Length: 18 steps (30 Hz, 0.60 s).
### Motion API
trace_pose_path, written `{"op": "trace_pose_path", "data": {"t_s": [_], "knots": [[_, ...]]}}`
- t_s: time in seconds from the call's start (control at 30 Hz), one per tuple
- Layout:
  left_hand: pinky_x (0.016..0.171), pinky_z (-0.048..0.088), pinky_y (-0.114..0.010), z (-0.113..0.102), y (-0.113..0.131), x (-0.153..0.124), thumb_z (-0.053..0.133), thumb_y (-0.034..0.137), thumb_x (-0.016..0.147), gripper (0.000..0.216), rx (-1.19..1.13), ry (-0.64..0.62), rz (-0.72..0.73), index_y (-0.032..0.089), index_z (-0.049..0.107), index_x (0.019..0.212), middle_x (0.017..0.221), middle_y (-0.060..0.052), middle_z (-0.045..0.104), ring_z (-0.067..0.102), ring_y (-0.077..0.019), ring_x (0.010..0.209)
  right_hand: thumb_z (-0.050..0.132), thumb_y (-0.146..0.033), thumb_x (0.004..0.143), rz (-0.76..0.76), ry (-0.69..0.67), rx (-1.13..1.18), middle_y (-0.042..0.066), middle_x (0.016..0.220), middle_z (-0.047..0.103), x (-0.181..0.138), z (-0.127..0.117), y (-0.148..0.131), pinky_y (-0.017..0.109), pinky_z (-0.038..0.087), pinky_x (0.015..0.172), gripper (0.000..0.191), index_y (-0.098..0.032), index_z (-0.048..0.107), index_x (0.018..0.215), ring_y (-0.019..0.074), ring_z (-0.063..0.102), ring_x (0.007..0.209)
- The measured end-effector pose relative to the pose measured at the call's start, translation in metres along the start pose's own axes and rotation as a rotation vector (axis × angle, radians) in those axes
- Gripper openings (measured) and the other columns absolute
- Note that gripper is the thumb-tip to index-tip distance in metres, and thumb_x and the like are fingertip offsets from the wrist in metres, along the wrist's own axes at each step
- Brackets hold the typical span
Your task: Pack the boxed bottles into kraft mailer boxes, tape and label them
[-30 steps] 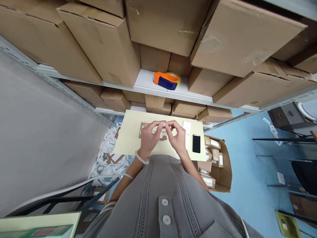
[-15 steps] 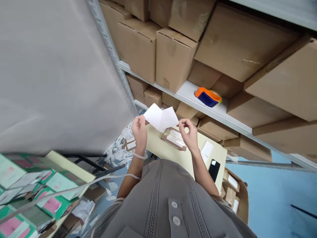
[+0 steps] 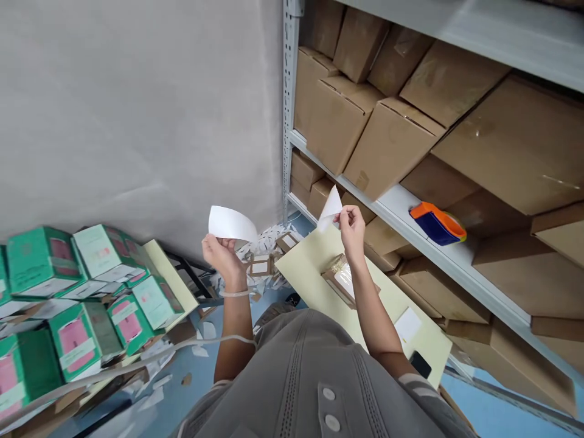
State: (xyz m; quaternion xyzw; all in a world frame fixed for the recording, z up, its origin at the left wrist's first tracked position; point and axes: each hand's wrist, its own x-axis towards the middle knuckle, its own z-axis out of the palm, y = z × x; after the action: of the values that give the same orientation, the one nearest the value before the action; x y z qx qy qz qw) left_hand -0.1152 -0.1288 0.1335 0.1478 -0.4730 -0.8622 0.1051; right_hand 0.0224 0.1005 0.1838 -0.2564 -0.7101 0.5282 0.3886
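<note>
In the head view my left hand [image 3: 223, 255] is closed on the lower edge of a curled white paper sheet [image 3: 232, 223], off to the left of the table. My right hand [image 3: 351, 228] pinches a second white paper piece [image 3: 330, 208] between thumb and fingers, above the table. The two pieces are apart, and any print on them does not show. Below my right wrist a taped cardboard box [image 3: 340, 278] with a white label lies on the pale yellow table [image 3: 303, 264]; my forearm hides part of it.
A white card stack [image 3: 407, 324] and a black phone [image 3: 420, 364] lie on the table. Shelves of cardboard boxes [image 3: 387, 140] rise at right, with an orange-and-blue tape dispenser [image 3: 438, 224]. Green boxes [image 3: 75, 340] fill the left side. Paper scraps [image 3: 267, 240] litter the floor.
The white paper, which formed a V between both hands, is now two separate pieces. My left hand has moved left and down. The view has turned toward the left.
</note>
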Motion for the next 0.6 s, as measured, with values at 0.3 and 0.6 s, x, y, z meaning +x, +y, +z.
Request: {"op": "trace_pose_path", "data": {"t_s": [0.3, 0.6], "knots": [[0.065, 0.048, -0.021, -0.003, -0.003, 0.005, 0.053, 0.042, 0.084, 0.024, 0.018, 0.005, 0.022, 0.02, 0.042, 0.086, 0.081, 0.001, 0.056, 0.059, -0.0087, 0.07, 0.043, -0.038, 0.091, -0.052, -0.218, -0.166, 0.005, 0.096, 0.071, 0.027, 0.083, 0.026, 0.031, 0.05, 0.08, 0.025, -0.021, 0.058, 0.103, 0.0176, 0.067, 0.085], [0.066, 0.047, -0.021, 0.005, 0.002, -0.008, 0.049, 0.055, 0.088, 0.035, 0.123, -0.085, 0.055, 0.021, 0.041, 0.086, 0.08, 0.002, 0.053, 0.058, -0.0088, 0.073, 0.048, -0.035, 0.091, -0.141, -0.579, -0.184, 0.006, 0.142, 0.054, 0.008, 0.088, 0.029, 0.041, 0.04, 0.107, 0.059, -0.028, 0.036, 0.149, 0.0232, 0.051, 0.13]]}}
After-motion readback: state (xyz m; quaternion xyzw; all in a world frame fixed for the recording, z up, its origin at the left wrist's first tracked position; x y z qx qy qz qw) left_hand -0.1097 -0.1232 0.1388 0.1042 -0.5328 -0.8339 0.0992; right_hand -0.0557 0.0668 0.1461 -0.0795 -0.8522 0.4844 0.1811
